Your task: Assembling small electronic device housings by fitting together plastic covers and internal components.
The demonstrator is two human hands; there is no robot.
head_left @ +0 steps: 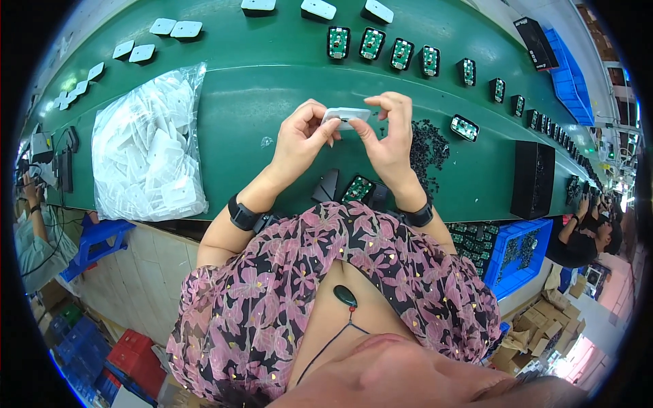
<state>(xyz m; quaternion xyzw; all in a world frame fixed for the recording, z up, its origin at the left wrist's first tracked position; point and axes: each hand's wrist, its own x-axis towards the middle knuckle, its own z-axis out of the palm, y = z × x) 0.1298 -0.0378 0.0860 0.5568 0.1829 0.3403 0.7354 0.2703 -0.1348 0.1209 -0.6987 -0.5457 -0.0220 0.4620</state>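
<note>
My left hand (305, 134) grips a pale white plastic cover (348, 112) over the middle of the table, its thumb along the near side. My right hand (388, 136) has its thumb against the same cover and its index finger bent by the cover's right corner. A small dark part shows between the two thumbs, too small to name. Beside my right hand lies a loose pile of small black parts (428, 153). Close to my body, a black housing with a green circuit board (357, 188) lies next to a dark grey piece (326, 185).
A clear bag of white covers (146, 146) lies left. White covers (185, 29) and black housings with boards (371, 44) line the far side. One housing (464, 128) sits right, near a black box (532, 178). Blue bins (520, 255) stand lower right; other people work at both sides.
</note>
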